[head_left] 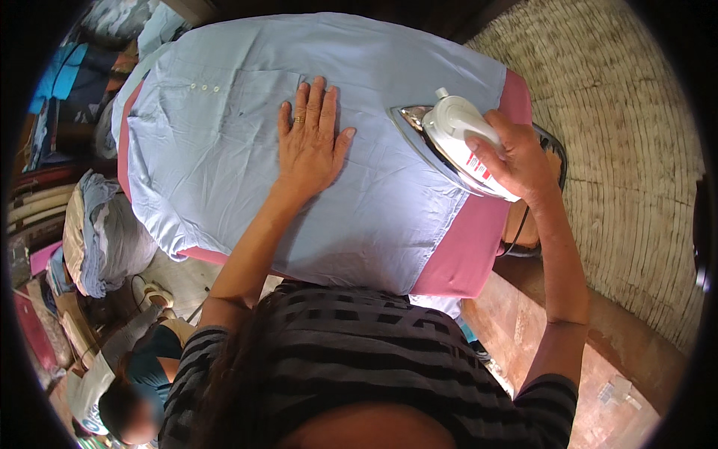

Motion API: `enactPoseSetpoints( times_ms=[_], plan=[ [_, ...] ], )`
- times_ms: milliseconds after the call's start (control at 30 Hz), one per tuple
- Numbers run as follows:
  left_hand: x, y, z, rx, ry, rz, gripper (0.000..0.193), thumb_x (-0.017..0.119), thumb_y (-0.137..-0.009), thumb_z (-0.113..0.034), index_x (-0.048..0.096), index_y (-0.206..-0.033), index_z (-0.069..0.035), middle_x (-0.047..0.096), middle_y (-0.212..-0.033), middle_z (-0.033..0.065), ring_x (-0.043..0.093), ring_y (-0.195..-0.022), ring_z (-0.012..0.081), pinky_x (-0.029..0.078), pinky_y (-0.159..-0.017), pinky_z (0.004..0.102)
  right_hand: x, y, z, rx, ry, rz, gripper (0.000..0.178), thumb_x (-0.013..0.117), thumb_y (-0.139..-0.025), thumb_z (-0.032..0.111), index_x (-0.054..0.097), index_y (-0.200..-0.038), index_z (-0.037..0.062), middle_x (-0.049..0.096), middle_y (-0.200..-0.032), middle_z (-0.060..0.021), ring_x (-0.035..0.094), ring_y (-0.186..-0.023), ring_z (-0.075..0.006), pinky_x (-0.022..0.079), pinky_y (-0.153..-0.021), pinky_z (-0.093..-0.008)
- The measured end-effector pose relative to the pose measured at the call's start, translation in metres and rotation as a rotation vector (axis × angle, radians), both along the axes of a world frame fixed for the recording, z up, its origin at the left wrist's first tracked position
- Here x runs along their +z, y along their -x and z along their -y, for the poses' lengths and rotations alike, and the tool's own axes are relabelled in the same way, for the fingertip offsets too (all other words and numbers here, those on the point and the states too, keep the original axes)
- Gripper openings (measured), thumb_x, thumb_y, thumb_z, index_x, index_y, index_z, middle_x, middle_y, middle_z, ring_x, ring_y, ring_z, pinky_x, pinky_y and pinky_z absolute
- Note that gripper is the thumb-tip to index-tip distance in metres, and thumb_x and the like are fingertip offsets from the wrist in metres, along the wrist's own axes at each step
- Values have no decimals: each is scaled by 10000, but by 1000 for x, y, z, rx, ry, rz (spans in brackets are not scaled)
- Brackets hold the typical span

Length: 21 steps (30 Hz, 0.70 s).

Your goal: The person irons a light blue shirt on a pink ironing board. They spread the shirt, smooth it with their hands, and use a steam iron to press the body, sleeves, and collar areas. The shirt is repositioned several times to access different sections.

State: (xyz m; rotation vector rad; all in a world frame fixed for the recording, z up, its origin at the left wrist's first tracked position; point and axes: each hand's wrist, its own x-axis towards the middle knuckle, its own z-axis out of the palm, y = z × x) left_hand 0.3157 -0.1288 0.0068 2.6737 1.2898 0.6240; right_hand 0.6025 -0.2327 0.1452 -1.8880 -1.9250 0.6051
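Observation:
A light blue shirt (366, 187) with a few small white buttons lies spread over a pink-covered ironing board (464, 254). My left hand (308, 146) rests flat on the cloth near the middle, fingers stretched out and a ring on one of them. My right hand (523, 157) is wrapped round the handle of a white iron (456, 127). The iron is at the shirt's right side, its tip pointing to the upper left. Whether its soleplate touches the cloth is hard to tell. Creases run across the shirt's left part.
A dark cord (516, 236) hangs by the board's right end. Bundled clothes (112, 232) and stacked things crowd the left side. Another person (146, 374) is low at the lower left. A woven mat (621, 150) covers the right.

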Motion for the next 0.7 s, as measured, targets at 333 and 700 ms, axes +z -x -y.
enactPoseSetpoints(
  times_ms=[333, 700],
  plan=[
    [-6, 21, -15, 78, -9, -35, 655, 429, -1023, -429, 319, -1543, -46, 270, -1631, 143, 214, -1512, 363, 133, -1189, 571, 3, 19, -32, 58, -27, 60, 333, 678, -930, 346, 615, -983, 23, 674, -698, -183, 684, -662, -347, 512, -603, -436],
    [-15, 34, -24, 25, -67, 5, 631, 450, -1014, -416, 344, -1536, -79, 273, -1627, 151, 240, -1496, 371, 144, -1160, 614, -16, 67, -45, -184, -225, 126, 265, 575, -1009, 276, 628, -1061, 21, 646, -833, -222, 666, -719, -417, 525, -613, -477]
  ],
)
